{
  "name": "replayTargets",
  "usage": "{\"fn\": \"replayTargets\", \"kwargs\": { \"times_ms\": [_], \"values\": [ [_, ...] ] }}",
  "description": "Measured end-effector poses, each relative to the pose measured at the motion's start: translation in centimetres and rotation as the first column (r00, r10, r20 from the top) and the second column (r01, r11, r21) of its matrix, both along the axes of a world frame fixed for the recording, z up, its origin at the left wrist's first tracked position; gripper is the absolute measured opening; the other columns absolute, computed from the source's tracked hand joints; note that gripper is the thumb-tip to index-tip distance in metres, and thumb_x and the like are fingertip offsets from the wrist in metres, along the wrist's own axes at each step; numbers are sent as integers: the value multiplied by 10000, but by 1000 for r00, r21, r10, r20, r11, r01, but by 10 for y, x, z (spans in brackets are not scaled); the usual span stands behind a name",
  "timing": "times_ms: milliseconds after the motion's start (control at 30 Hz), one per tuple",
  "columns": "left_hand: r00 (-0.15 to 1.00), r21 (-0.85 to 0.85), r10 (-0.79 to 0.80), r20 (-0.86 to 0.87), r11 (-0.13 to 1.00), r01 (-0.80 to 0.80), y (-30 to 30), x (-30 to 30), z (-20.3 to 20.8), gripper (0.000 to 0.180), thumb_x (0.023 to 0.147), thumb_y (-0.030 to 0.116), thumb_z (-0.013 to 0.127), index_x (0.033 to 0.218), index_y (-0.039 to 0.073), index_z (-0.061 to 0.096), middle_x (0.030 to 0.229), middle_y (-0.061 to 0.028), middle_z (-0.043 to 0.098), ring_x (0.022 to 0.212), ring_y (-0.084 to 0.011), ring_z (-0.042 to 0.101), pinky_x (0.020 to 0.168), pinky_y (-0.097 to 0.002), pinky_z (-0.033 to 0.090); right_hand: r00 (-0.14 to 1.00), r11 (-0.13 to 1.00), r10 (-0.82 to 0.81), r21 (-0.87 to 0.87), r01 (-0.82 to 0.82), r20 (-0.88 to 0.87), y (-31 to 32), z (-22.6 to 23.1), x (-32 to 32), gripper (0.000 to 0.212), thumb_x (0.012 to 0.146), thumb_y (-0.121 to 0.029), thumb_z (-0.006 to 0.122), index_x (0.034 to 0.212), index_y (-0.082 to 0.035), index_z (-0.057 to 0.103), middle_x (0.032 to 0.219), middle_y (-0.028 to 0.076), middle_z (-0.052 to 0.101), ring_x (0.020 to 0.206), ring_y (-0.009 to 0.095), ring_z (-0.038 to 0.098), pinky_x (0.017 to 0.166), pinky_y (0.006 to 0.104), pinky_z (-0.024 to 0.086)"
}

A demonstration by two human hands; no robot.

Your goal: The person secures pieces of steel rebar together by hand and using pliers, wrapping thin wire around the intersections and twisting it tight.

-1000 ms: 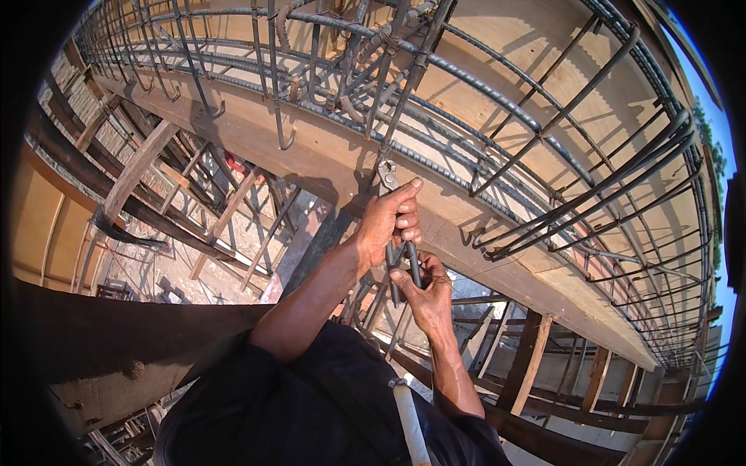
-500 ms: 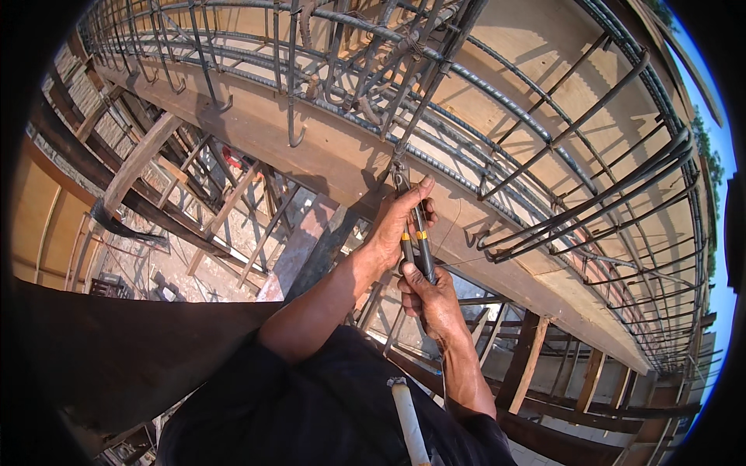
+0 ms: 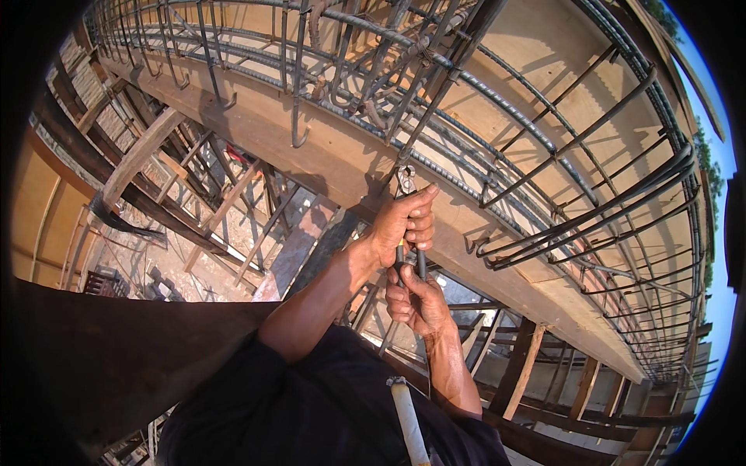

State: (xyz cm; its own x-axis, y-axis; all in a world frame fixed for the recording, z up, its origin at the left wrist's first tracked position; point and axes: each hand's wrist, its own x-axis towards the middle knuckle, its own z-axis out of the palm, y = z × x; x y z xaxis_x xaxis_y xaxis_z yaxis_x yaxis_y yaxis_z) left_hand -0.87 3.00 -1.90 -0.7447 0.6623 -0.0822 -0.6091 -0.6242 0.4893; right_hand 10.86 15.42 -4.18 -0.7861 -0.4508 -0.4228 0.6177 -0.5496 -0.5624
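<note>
A pair of pliers (image 3: 406,180) with dark handles points up, away from me, its metal jaws just below a bar of the rebar cage (image 3: 443,165). Whether the jaws bite on a wire, I cannot tell. My left hand (image 3: 400,224) is closed round the upper handles, thumb stretched up beside the jaws. Lower down, my right hand (image 3: 420,301) is closed on the handle ends. Most of the handles lie hidden behind my fingers. A thin wire seems to hang below my right hand.
Beneath the cage runs a long timber form board (image 3: 334,159), with hooked bar ends (image 3: 299,138) hanging over it. Several wooden props (image 3: 144,155) stand in the open drop at the left; more timber supports (image 3: 524,369) are at lower right. A cigarette (image 3: 408,419) pokes up at the bottom.
My left hand's fingers have wrapped further over the pliers' handles, covering most of their yellow bands. The right hand has shifted slightly left, and the pliers now stand more upright with their jaws turned.
</note>
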Motion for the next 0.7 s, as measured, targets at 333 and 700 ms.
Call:
{"fn": "replayTargets", "kwargs": {
  "times_ms": [333,700],
  "values": [
    [980,-28,169,108,986,-167,17,6,10,497,988,432,643,645,223,350,535,83,267,454,-57,271,481,-259,310,734,-238,368,705,668,-571,-25,39,28,798,785,-180,836,1418,24,396,1159,270,626,927,422,675,792,477,534],
    [941,-76,334,44,941,-330,24,11,4,397,951,509,679,835,167,514,682,50,440,631,-81,465,625,-257,439,906,456,131,836,306,-403,15,46,11,334,767,-95,785,1028,15,607,702,-22,539,506,127,460,487,308,370]
  ]
}}
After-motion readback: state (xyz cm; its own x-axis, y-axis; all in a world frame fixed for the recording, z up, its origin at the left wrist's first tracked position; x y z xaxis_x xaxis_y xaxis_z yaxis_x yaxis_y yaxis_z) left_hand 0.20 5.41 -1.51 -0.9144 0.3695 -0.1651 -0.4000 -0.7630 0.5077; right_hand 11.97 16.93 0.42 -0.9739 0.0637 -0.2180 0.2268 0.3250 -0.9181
